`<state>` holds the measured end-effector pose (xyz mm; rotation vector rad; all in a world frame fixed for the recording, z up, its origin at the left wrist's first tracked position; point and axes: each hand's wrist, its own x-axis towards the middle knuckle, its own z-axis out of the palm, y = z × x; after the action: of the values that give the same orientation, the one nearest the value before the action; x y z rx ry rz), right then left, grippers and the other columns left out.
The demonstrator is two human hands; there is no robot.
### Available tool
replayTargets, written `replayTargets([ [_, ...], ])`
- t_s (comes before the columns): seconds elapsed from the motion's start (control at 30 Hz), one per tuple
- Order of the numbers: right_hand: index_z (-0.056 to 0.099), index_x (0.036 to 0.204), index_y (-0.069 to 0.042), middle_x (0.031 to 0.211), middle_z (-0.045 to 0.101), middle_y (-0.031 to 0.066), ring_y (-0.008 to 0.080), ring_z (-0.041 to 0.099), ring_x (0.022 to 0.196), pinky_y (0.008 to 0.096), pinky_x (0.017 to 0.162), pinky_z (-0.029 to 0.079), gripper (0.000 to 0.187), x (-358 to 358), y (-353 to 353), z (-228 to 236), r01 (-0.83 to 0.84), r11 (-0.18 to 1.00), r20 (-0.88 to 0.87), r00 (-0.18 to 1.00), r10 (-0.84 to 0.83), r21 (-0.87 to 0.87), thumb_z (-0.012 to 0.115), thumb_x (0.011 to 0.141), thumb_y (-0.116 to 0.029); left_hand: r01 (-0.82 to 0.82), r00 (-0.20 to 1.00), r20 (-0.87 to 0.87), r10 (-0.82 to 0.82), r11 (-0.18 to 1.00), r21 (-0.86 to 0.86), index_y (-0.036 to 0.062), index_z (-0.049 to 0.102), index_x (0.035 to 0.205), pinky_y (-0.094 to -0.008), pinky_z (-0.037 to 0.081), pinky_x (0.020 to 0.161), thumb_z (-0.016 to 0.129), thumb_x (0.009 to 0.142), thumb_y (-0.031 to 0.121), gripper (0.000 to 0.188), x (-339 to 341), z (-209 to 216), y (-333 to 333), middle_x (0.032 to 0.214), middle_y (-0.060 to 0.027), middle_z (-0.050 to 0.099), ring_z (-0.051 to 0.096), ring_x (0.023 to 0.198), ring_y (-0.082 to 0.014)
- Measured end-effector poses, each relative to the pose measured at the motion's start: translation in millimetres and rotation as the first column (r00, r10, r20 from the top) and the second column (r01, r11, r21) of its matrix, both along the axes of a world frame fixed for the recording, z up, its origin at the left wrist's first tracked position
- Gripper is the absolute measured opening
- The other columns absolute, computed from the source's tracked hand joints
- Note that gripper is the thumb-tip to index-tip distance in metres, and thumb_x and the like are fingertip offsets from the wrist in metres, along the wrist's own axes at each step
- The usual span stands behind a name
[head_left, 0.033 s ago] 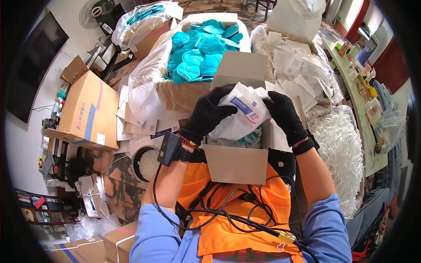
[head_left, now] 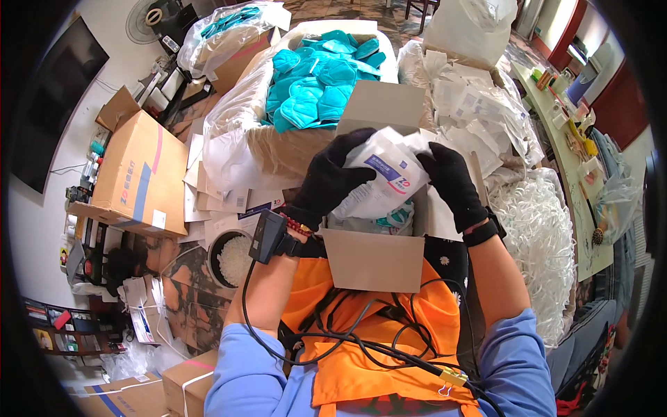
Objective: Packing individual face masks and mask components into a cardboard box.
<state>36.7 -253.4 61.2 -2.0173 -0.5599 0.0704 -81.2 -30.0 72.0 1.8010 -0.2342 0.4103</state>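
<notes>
Both my hands wear black gloves. My left hand point(head_left: 332, 170) grips the left side of a white plastic packet point(head_left: 385, 174) with a blue printed label, its thumb lying across the front. At the packet's upper right corner, the fingers of my right hand point(head_left: 450, 177) pinch the film. The packet is held tilted above an open grey-white carton point(head_left: 375, 260) that stands in front of my body with its flaps spread. Inside the carton, partly hidden under the packet, another clear packet with teal contents point(head_left: 397, 218) shows.
Beyond the carton, a plastic-lined box holds a heap of teal face masks point(head_left: 316, 83). To its right lies a pile of white packets point(head_left: 479, 104), with white ear-loop cords point(head_left: 535, 243) nearer me. A brown carton point(head_left: 135, 174) and a bucket of white bits point(head_left: 235, 258) stand left. Black cables point(head_left: 361, 340) cross my apron.
The packet's upper part has straightened a little and tipped slightly. Both hands keep nearly the same place and hold.
</notes>
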Motion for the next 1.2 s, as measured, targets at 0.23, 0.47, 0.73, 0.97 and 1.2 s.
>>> replayTargets([
  [0.23, 0.064, 0.115, -0.006, 0.080, 0.061, -0.0011, 0.0063, 0.052, 0.062, 0.0221, 0.053, 0.043, 0.034, 6, -12, 34, 0.058, 0.975, -0.211, 0.977, -0.012, 0.215, 0.058, 0.094, -0.032, -0.098, 0.995, -0.045, 0.093, 0.988, -0.122, 0.0069, 0.026, 0.146, -0.0352, 0.044, 0.100, 0.082, 0.067, 0.005, 0.096, -7, -11, -7, 0.137, -0.0127, 0.046, 0.049, 0.122, -0.0227],
  [0.47, 0.064, 0.112, -0.005, 0.078, 0.062, 0.0006, 0.0092, 0.052, 0.058, 0.0250, 0.049, 0.045, 0.032, 6, -19, 45, 0.018, 0.999, -0.064, 0.998, -0.021, -0.047, 0.057, 0.095, -0.031, -0.062, 0.985, -0.167, 0.052, 0.997, -0.051, 0.0047, 0.036, 0.140, -0.0342, 0.048, 0.094, 0.078, 0.071, 0.003, 0.080, -6, -15, -1, 0.124, -0.0117, 0.056, 0.057, 0.110, -0.0208],
  [0.73, 0.065, 0.109, -0.003, 0.074, 0.058, -0.0009, 0.0060, 0.049, 0.057, 0.0226, 0.047, 0.042, 0.031, 17, -28, 46, 0.166, 0.980, 0.032, 0.985, -0.171, 0.109, 0.058, 0.094, -0.030, -0.184, 0.927, -0.362, 0.102, 0.962, -0.202, 0.0003, 0.063, 0.110, -0.0275, 0.049, 0.079, 0.070, 0.082, 0.011, 0.031, -6, -23, -7, 0.094, -0.0077, 0.067, 0.060, 0.088, -0.0133],
  [0.97, 0.063, 0.115, -0.004, 0.076, 0.058, -0.0004, 0.0061, 0.048, 0.053, 0.0228, 0.046, 0.041, 0.035, 20, -30, 56, 0.063, 0.998, -0.039, 0.997, -0.064, -0.019, 0.056, 0.095, -0.033, -0.088, 0.996, 0.011, 0.091, 0.983, -0.161, -0.0004, 0.065, 0.103, -0.0308, 0.048, 0.090, 0.076, 0.074, 0.005, 0.032, -3, -31, -13, 0.128, -0.0126, 0.054, 0.058, 0.109, -0.0193],
  [1.2, 0.064, 0.105, -0.001, 0.068, 0.059, 0.0052, 0.0096, 0.049, 0.049, 0.0278, 0.045, 0.041, 0.030, 16, -23, 77, -0.044, 0.979, 0.180, 0.980, 0.080, -0.198, 0.056, 0.095, -0.027, -0.445, 0.892, 0.184, 0.412, 0.871, 0.209, 0.0015, 0.066, 0.099, -0.0336, 0.042, 0.100, 0.080, 0.069, 0.009, 0.034, -5, -28, -11, 0.144, -0.0170, 0.040, 0.044, 0.129, -0.0248],
])
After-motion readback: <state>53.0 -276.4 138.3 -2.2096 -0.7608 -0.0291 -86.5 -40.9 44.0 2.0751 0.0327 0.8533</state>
